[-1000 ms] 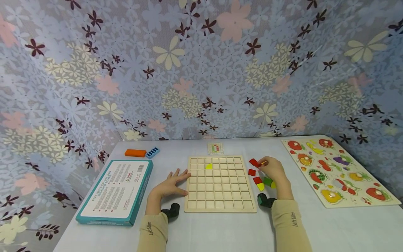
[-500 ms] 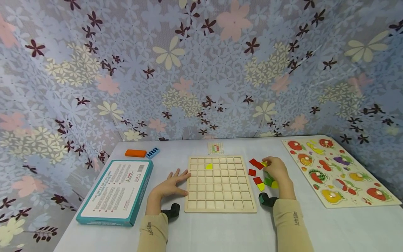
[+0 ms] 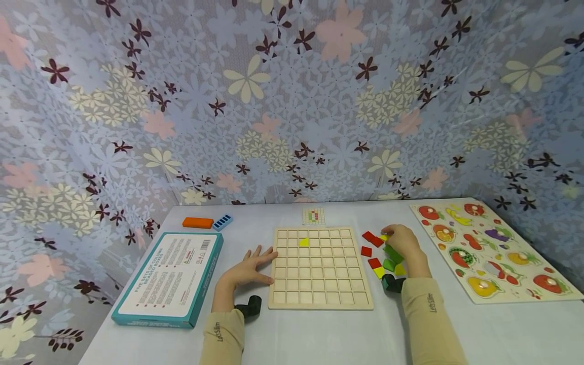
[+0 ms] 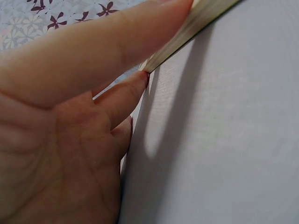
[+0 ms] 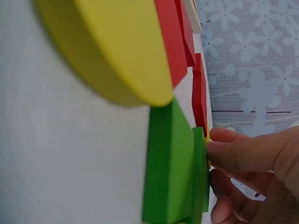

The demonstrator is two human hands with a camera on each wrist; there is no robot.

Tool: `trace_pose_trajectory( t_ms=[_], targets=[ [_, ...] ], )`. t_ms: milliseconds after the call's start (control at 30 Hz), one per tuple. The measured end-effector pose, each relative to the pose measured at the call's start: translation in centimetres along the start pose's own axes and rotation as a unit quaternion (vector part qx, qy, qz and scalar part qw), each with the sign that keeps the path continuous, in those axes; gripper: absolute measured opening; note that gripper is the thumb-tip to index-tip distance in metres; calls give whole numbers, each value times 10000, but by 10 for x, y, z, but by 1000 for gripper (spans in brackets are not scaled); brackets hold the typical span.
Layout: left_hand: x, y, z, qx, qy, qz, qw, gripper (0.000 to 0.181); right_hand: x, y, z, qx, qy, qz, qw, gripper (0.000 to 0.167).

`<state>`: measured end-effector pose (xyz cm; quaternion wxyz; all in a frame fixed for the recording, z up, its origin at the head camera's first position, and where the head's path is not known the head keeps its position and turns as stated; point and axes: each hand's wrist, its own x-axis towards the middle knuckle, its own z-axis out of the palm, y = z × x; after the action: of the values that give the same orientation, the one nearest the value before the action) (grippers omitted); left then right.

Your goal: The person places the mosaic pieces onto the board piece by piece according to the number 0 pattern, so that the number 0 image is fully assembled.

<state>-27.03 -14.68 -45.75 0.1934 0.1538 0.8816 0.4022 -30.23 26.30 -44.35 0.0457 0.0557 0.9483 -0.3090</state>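
My left hand (image 3: 246, 268) lies spread at the left side of a wooden grid board (image 3: 320, 306), fingertips and thumb touching its edge. The left wrist view shows those fingers (image 4: 126, 98) against the board's side. One yellow piece (image 3: 304, 242) sits in an upper cell. To the right of the board, my right hand (image 3: 403, 243) pinches a small yellow piece (image 3: 385, 237), mostly hidden by the fingertips. Green pieces (image 5: 170, 172) lie beside and partly under that hand. Red pieces (image 3: 366, 251) and a rounded yellow piece (image 5: 112, 46) are nearby.
A small pattern card (image 3: 314, 216) lies behind the board. On the left are a teal-edged box (image 3: 166, 279), an orange block (image 3: 197, 223) and a blue slotted item (image 3: 222, 222). A fruit puzzle board (image 3: 493, 248) lies at the right. A patterned cloth (image 3: 292, 101) hangs behind the table.
My right hand has shifted slightly to the right among the pieces, uncovering more green beneath it. The left hand stays at the board's edge.
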Motion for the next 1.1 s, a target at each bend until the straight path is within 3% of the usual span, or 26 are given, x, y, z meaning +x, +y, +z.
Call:
trace_pose_trajectory(
  t_ms=[467,800,1100],
  targets=[
    [0,-2,1,-35,9,-77,10000,81,-1,-3,-2,56,-49,195,9998,35],
    [1,-1,1,0,6,-40,10000,81,-4,-7,-8,467,-202,489,9975,26],
    [2,-2,1,53,-9,-37,10000,81,-6,-10,-4,664,43,400,9970,32]
  ],
)
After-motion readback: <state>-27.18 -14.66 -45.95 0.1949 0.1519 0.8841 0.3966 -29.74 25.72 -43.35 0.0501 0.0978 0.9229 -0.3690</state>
